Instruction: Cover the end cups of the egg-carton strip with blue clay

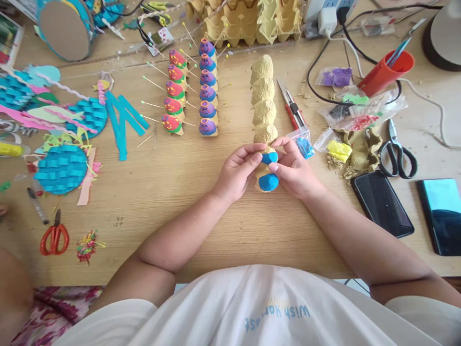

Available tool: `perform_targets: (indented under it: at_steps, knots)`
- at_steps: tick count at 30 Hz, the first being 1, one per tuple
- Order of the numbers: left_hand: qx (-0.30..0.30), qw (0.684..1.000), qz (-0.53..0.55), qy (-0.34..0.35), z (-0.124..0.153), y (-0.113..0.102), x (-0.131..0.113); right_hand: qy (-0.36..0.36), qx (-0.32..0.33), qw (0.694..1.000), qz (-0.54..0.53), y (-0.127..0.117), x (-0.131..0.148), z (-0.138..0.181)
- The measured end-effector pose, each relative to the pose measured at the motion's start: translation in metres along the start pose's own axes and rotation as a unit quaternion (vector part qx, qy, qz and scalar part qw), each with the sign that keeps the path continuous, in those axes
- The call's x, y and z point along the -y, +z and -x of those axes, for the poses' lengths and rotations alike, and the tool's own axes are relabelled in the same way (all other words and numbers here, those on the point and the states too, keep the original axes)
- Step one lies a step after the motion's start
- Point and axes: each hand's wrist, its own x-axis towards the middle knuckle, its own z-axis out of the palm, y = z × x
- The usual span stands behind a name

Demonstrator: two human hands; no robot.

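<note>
A strip of egg carton (pixel 264 89) lies lengthwise in front of me, its row of bumps bare at the far end. Blue clay (pixel 268 182) covers part of the bump nearest me, and another blue clay patch (pixel 269 157) sits on the bump beyond it. My left hand (pixel 234 170) pinches the strip from the left, with thumb and fingers at the farther blue patch. From the right, my right hand (pixel 297 168) grips the same spot, its thumb against the clay. A bag of blue clay (pixel 304 145) lies just beyond my right hand.
Two painted-looking caterpillar rows (pixel 175 91) (pixel 208 89) with pins stand left. A utility knife (pixel 292 105), black scissors (pixel 396 154), a phone (pixel 382 204) and yellow clay (pixel 339 150) lie right. Red-handled scissors (pixel 54 236) and woven blue discs (pixel 61 168) are far left, near another person's arm (pixel 14 293).
</note>
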Motion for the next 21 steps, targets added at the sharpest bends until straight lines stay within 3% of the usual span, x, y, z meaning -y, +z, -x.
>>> perform_targets:
  at_steps: [4, 11, 21]
  knots:
    - [0.005, 1.000, -0.010, 0.020, -0.0001, -0.0004, 0.0012, 0.002, -0.008, 1.000, 0.008, -0.0014, -0.0015, -0.0015]
    - [0.021, 1.000, 0.009, -0.015, -0.0013, -0.0008, -0.0006, 0.000, -0.014, 1.000, 0.000, -0.0043, -0.0059, -0.0037]
    - [-0.017, 0.999, 0.024, -0.021, -0.0023, -0.0016, 0.0010, 0.032, 0.005, 0.998, -0.044, -0.0065, -0.0014, -0.0029]
